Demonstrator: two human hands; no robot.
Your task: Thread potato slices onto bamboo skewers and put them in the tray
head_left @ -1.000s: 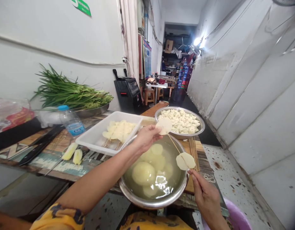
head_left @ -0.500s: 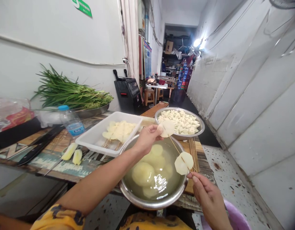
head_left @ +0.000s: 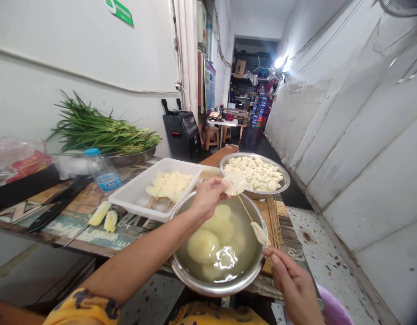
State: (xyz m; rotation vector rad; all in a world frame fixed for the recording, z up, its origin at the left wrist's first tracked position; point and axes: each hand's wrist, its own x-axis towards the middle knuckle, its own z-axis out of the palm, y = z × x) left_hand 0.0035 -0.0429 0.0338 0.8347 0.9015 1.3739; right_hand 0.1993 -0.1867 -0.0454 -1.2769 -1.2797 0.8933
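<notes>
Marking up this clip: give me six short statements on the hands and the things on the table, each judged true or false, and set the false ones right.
1. The left hand holds a slice. True.
2. The right hand holds a knife. False: the right hand grips a skewer.
3. A second slice is on the skewer, nearer the right hand. True.
4. The green stalks lie in the tray. False: the green stalks lie in a metal dish.
5. The basin holds liquid. True.
6. The bottle cap is red. False: the bottle cap is blue.
</notes>
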